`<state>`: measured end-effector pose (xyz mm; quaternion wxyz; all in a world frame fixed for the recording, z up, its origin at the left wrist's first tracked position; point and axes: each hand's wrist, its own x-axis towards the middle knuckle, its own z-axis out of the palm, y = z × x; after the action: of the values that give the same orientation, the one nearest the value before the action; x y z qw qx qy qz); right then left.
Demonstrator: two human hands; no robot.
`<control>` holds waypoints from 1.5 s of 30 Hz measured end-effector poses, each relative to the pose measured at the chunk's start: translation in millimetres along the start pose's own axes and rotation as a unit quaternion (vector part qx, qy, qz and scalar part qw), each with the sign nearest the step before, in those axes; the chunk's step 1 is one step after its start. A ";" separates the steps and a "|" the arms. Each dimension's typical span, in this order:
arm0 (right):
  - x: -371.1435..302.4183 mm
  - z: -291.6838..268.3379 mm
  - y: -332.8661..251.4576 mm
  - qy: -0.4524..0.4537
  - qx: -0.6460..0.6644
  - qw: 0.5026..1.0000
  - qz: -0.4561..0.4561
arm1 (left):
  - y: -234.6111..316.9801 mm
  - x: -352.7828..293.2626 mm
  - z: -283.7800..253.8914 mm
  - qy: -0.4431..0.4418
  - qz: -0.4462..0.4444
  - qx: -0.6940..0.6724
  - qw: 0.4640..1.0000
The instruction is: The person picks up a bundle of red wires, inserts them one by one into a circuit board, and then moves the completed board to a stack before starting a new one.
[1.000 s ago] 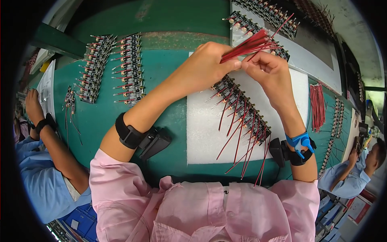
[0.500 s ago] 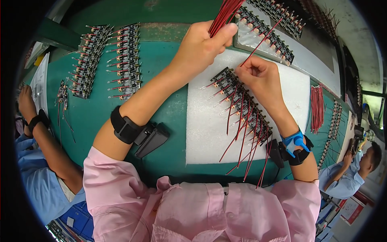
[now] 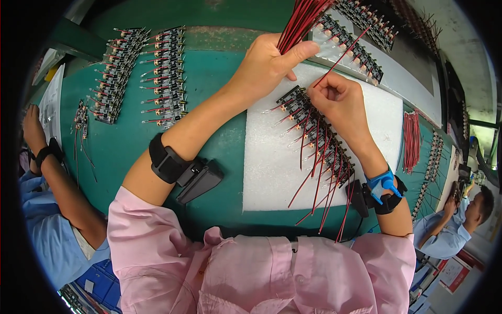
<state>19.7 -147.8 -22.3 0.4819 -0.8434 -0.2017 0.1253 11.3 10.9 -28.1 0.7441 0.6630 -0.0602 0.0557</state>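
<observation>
A thick bundle of red wires (image 3: 301,27) is clasped in my left hand (image 3: 266,65), with its thumb lying along the bundle. My right hand (image 3: 339,98) pinches a single red wire (image 3: 345,51) between thumb and fingertips, and the wire slants up and to the right. Those fingertips are at the upper part of a row of small black circuit boards (image 3: 312,131), where the wire's lower end is hidden. Several red and dark wires hang from the row toward me. Beneath the row lies a white foam sheet (image 3: 266,180).
Two more rows of circuit boards (image 3: 167,78) lie left on the green table (image 3: 209,136), beside a small wired cluster (image 3: 81,123). Red wires (image 3: 411,141) lie right of the foam. Boards fill a tray (image 3: 361,63) at the back. One person (image 3: 68,220) sits left, another (image 3: 460,220) right.
My left hand has shifted slightly right and down with the wire bundle. The single wire's upper end has moved a little right. My right hand has stayed almost in place.
</observation>
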 end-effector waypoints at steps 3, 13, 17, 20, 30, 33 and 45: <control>0.1 -0.9 0.3 0.002 0.004 1.000 0.005 | -0.5 1.0 0.2 0.021 -0.008 -0.005 1.000; -0.7 -0.3 -0.7 0.008 -0.014 1.000 0.016 | -3.0 1.3 -1.6 0.019 0.004 -0.004 1.000; -0.9 -0.7 -1.1 0.007 -0.015 1.000 0.020 | -2.4 1.0 -1.0 0.020 0.011 0.003 1.000; -1.4 -1.2 -2.6 0.004 -0.008 1.000 0.025 | -3.2 1.1 -1.1 0.021 0.013 0.008 1.000; -1.0 -1.1 -0.2 0.008 -0.004 1.000 0.028 | -6.9 2.4 -1.4 0.019 0.014 0.013 1.000; -0.6 -0.7 -0.5 0.003 -0.013 1.000 0.026 | -6.8 2.2 -2.0 0.020 0.012 0.015 1.000; -1.7 3.7 -6.2 0.052 -0.095 0.990 -0.087 | -6.7 1.7 -1.2 0.015 0.016 0.020 1.000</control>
<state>15.3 -143.0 -18.8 0.4186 -0.8700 -0.2600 0.0191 14.0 11.3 -34.5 0.7302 0.6761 -0.0586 0.0789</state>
